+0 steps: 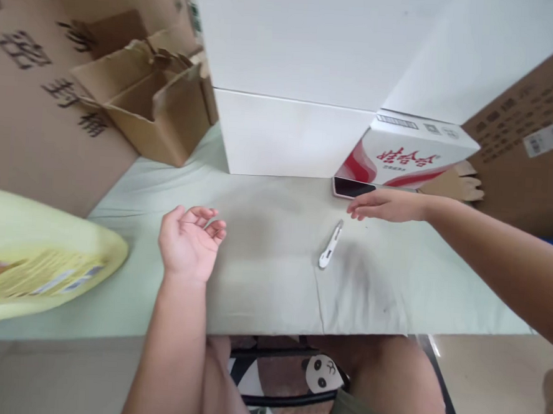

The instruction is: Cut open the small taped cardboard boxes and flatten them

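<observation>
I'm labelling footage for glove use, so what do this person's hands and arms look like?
No gloves, rings or watch show on the bare left hand or bare right hand; the bare left forearm and bare right forearm show no sleeves.

The green-covered table (262, 287) carries a cutter (331, 245) and a phone (349, 188) near the right hand (380, 205), an open carton (176, 123) beyond the left hand (190, 242).
</observation>
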### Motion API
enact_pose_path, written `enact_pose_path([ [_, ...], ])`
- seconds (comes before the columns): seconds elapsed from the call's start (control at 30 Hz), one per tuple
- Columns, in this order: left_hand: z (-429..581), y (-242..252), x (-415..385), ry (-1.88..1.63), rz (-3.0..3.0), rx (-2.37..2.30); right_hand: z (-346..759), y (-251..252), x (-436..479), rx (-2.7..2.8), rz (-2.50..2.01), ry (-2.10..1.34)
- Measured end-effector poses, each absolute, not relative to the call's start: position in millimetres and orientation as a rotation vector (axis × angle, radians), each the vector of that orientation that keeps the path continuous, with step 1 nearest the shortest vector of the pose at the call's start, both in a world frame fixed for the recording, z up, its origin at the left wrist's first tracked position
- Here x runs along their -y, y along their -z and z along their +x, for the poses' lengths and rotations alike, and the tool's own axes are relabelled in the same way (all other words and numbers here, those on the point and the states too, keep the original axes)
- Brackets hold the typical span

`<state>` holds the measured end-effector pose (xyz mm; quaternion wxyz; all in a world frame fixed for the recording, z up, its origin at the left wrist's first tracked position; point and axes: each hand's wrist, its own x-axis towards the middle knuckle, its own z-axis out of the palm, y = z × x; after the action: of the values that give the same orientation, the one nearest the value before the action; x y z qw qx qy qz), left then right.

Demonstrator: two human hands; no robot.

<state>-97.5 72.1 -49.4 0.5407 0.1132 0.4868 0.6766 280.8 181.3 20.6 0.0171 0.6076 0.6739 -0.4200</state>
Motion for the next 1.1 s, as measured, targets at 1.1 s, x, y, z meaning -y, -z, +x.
enact_pose_path([
  [1.1,-103.3,53.3,-55.7,-2.148,0.445,-1.107,152.4,18.1,-54.6,-3.535,1.837,1.135],
])
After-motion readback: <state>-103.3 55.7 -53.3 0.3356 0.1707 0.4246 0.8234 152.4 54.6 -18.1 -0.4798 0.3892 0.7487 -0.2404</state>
